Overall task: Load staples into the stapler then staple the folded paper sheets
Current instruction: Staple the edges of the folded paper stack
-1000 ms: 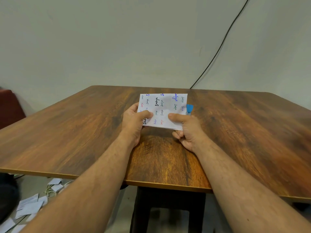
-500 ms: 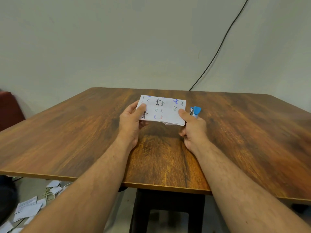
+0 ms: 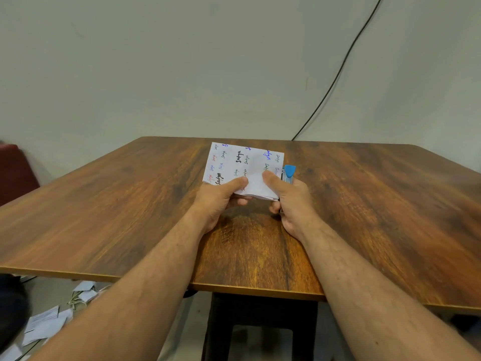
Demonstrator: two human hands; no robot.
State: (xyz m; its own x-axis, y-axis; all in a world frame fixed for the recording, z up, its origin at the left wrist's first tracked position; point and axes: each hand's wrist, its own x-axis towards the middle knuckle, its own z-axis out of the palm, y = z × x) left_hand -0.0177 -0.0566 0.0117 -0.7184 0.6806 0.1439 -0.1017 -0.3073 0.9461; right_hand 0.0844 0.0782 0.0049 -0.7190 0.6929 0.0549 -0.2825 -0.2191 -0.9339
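Note:
The folded paper sheets [image 3: 242, 165], white with coloured handwriting, are held tilted up above the middle of the wooden table [image 3: 130, 204]. My left hand [image 3: 221, 196] pinches their near left edge, thumb on top. My right hand [image 3: 291, 199] grips the near right corner with its thumb on the paper, and the same hand holds a small blue stapler [image 3: 289, 173] whose tip sticks up just beside the sheets' right edge. Most of the stapler is hidden in my palm.
A black cable [image 3: 338, 74] runs down the wall to the table's far edge. Loose papers [image 3: 46, 324] lie on the floor at the lower left. A dark red seat [image 3: 15, 170] stands at the left. The table's black base [image 3: 260, 327] is below the near edge.
The sheets lay flatter half a second ago and are now tipped up toward me again. Both thumbs have slid inward along the near edge; the stapler stayed in my right hand.

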